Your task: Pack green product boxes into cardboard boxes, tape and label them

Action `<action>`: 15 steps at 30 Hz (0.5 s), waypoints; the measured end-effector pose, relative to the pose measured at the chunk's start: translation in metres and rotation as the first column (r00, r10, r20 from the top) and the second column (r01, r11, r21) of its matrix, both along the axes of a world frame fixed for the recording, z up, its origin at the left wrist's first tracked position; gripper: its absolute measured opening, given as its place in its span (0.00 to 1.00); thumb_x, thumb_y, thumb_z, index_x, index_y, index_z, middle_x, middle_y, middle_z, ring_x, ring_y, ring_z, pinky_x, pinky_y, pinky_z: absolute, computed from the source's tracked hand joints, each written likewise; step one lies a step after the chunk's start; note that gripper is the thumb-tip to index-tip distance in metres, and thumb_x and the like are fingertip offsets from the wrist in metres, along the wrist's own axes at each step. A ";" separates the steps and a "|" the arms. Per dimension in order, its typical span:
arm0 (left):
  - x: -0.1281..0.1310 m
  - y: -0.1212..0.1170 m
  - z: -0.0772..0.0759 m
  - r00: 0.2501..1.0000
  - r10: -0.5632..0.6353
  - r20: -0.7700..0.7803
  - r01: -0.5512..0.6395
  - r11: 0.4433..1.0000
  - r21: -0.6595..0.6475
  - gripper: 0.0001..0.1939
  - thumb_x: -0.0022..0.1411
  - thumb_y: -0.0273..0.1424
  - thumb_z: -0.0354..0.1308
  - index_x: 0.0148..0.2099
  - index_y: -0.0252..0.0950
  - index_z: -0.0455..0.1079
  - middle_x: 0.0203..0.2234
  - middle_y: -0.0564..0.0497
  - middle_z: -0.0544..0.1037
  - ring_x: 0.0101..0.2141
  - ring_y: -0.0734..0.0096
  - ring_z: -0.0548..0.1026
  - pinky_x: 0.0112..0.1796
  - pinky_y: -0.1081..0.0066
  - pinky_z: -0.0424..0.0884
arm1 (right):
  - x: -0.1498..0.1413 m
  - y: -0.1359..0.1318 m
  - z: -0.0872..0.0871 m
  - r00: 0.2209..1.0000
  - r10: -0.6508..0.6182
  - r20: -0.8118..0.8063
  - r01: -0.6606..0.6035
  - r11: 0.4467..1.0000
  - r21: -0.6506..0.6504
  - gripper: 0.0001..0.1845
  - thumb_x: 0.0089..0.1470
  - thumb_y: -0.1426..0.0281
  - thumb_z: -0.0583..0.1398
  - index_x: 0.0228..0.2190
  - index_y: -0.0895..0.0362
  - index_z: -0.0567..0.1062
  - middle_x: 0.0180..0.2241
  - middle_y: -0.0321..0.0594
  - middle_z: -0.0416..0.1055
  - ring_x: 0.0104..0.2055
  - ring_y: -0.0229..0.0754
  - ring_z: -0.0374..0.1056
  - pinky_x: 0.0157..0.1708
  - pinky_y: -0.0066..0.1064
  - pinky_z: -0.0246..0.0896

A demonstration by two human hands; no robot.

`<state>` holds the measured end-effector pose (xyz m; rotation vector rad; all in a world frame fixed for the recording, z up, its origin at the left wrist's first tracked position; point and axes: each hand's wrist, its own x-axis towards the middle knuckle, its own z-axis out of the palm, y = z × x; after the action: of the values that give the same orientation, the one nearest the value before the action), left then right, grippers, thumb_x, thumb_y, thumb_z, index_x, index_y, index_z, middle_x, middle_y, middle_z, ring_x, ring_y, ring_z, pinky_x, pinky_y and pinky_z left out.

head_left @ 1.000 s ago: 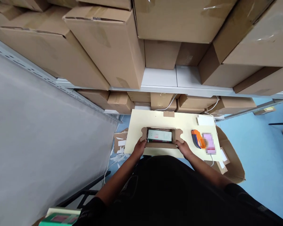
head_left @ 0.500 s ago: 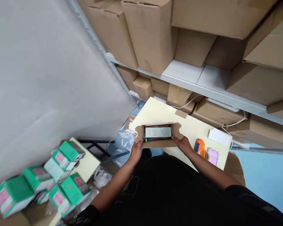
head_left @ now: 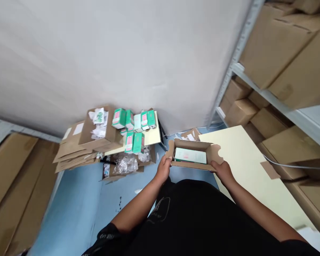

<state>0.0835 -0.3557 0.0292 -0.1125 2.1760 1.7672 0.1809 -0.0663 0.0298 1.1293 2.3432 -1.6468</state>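
Between both hands I carry an uncovered cardboard box [head_left: 192,166], its end flaps sticking outward. Inside it lies a pale green and white carton [head_left: 191,155] with a small pink mark. My left hand [head_left: 163,169] grips the box's left end, fingers mostly hidden under it. At the right end, below a notched flap, my right hand [head_left: 223,170] is closed on the box. The box hangs in front of my body, over the floor and the near edge of a pale yellow table [head_left: 245,156].
Along the wall, a second table [head_left: 152,137] bears several green cartons [head_left: 118,118], a cardboard box of papers [head_left: 110,124] and flattened cardboard [head_left: 72,149]. Below it sits clear plastic wrap [head_left: 126,164]. Shelves with brown boxes [head_left: 277,53] rise at right; more boxes [head_left: 13,170] stand at left.
My view and body have turned left, from the table at the shelves toward the wall with the green cartons. The box with its carton has come along, lifted off the table in both hands.
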 end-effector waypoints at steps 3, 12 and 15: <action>-0.010 -0.051 0.001 0.997 0.082 0.000 -0.082 0.996 0.046 0.28 0.65 0.53 0.52 0.54 0.38 0.74 0.46 0.44 0.79 0.45 0.57 0.76 0.40 0.64 0.74 | -0.031 -0.039 0.006 0.995 0.097 0.000 -0.097 0.995 0.006 0.14 0.47 0.61 0.62 0.27 0.60 0.80 0.27 0.45 0.80 0.31 0.50 0.76 0.26 0.32 0.66; -0.071 -0.226 -0.007 0.958 0.279 -0.064 -0.274 0.959 0.074 0.31 0.65 0.57 0.50 0.49 0.35 0.75 0.41 0.42 0.80 0.40 0.60 0.77 0.40 0.63 0.75 | -0.122 -0.162 0.002 0.973 0.230 -0.029 -0.228 0.971 0.072 0.15 0.47 0.59 0.62 0.27 0.59 0.81 0.26 0.45 0.80 0.29 0.48 0.76 0.24 0.30 0.65; -0.103 -0.286 0.000 0.951 0.287 -0.112 -0.292 0.956 -0.030 0.29 0.64 0.57 0.51 0.47 0.37 0.75 0.40 0.44 0.81 0.40 0.59 0.78 0.41 0.63 0.75 | -0.145 -0.200 0.004 0.973 0.230 -0.013 -0.227 0.966 0.127 0.15 0.47 0.59 0.62 0.27 0.59 0.80 0.27 0.45 0.80 0.30 0.48 0.76 0.24 0.29 0.64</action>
<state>-0.0197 -0.6421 0.0288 -0.3756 2.3780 1.9159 0.0357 -0.2667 0.0333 0.8186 2.5140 -1.4653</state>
